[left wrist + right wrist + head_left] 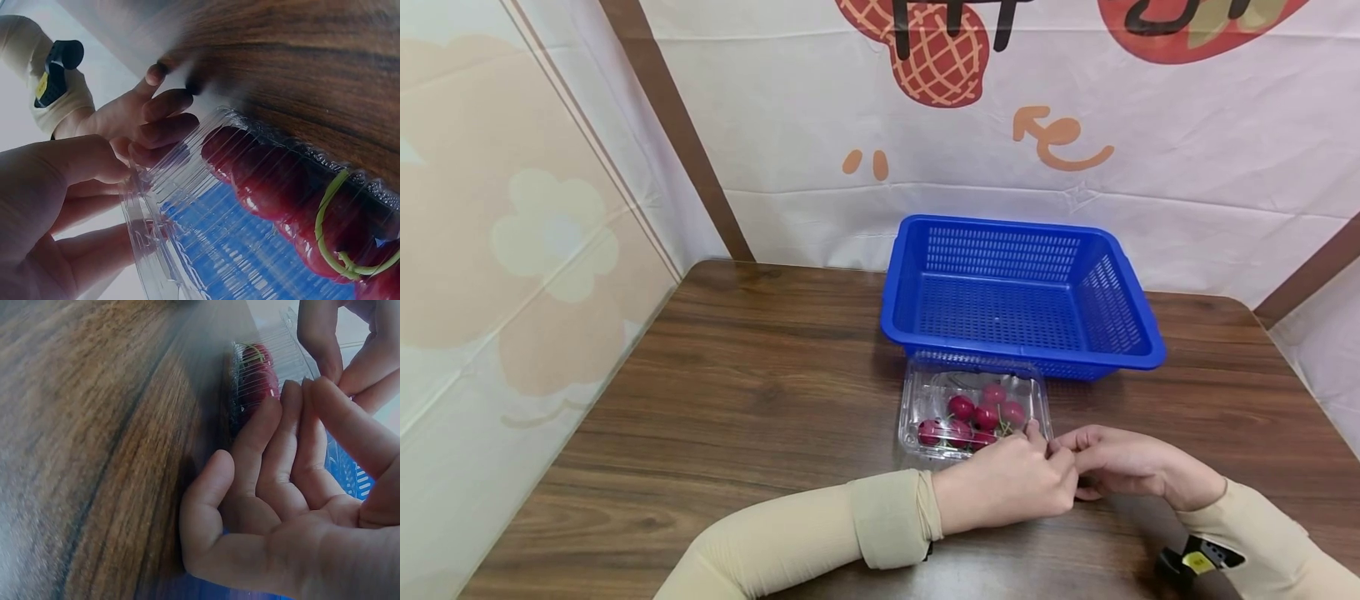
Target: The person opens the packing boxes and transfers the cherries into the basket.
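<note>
From where I stand, the clear box [910, 408] of cherries [987, 416] sits on the table [760, 375], just on the near side of the blue basket [1022, 347]. The left hand [1011, 479] pinches its near right corner; the right hand [1138, 462] has thumb and forefinger together on that same rim. A small, level pull seems wisest, since thin plastic may give suddenly.

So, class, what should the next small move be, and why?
Probably prise the box open at its near right corner: the left hand pinches its rim there, the right hand meets it at the same spot, and the clear box looks closed over the cherries.
</note>
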Tool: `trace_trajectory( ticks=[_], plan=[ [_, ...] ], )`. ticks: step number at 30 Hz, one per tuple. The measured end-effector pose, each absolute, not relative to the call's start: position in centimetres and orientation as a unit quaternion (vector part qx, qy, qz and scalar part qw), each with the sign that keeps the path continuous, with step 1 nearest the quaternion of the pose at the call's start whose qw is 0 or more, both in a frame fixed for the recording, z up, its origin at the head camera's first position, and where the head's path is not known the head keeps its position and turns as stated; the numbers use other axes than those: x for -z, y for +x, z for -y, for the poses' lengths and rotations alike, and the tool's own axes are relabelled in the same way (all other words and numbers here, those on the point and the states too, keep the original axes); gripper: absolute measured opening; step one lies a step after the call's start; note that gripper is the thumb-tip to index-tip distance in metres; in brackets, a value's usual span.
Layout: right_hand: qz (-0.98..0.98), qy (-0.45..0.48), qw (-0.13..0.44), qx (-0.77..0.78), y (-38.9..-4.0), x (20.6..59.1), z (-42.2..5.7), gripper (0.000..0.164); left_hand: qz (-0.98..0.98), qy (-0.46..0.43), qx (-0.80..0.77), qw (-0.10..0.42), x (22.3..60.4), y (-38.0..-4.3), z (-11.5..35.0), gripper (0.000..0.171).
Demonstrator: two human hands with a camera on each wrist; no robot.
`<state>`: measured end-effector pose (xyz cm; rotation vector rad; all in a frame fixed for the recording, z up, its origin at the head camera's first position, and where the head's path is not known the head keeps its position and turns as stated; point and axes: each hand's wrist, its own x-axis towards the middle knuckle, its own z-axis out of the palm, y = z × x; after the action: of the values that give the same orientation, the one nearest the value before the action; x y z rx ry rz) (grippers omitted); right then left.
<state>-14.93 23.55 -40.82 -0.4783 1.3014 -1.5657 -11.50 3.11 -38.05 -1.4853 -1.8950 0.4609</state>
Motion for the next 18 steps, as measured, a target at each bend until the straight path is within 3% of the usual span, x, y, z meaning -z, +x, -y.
trace_trajectory(
  ticks=[18],
  plan=[
    [-0.577,-0.161,0.524,0.606,-15.69,40.44,-23.64,0.028,0.724,-0.575,-0.170,0.342,38.14,-11.73,-3.19,0.037]
  ],
)
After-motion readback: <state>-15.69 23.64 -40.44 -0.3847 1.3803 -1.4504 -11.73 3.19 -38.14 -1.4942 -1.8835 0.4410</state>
